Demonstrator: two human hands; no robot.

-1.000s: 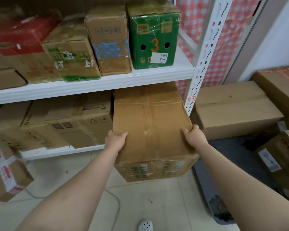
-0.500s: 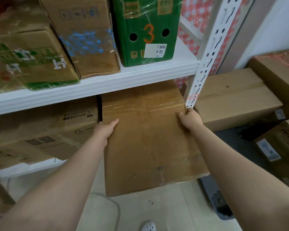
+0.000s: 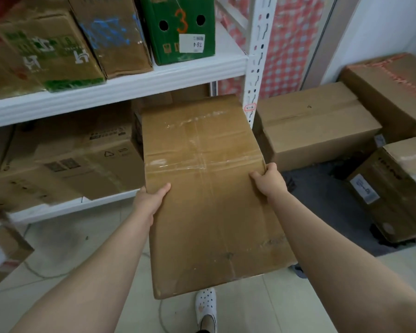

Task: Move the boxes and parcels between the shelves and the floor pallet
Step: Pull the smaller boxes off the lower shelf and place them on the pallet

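Note:
A long brown cardboard box point(image 3: 209, 212) sealed with clear tape sticks out of the white rack's lower shelf point(image 3: 65, 207) toward me, its far end by the rack's post point(image 3: 255, 68). My left hand point(image 3: 151, 200) grips its left edge, thumb on top. My right hand point(image 3: 269, 181) grips the right edge the same way. To the right, the dark floor pallet point(image 3: 322, 195) carries several brown boxes, the nearest one point(image 3: 317, 126) just past the post.
The upper shelf point(image 3: 120, 90) holds a green box marked 3 point(image 3: 178, 30) and other cartons. More cartons point(image 3: 77, 155) fill the lower shelf to the left. A parcel point(image 3: 3, 248) sits on the tiled floor at left. My white shoe point(image 3: 205, 308) and a cable lie below the box.
The box has slid out of the lower shelf toward me and slightly right. Both hands stayed gripping its side edges, and its printed front face has dropped out of sight.

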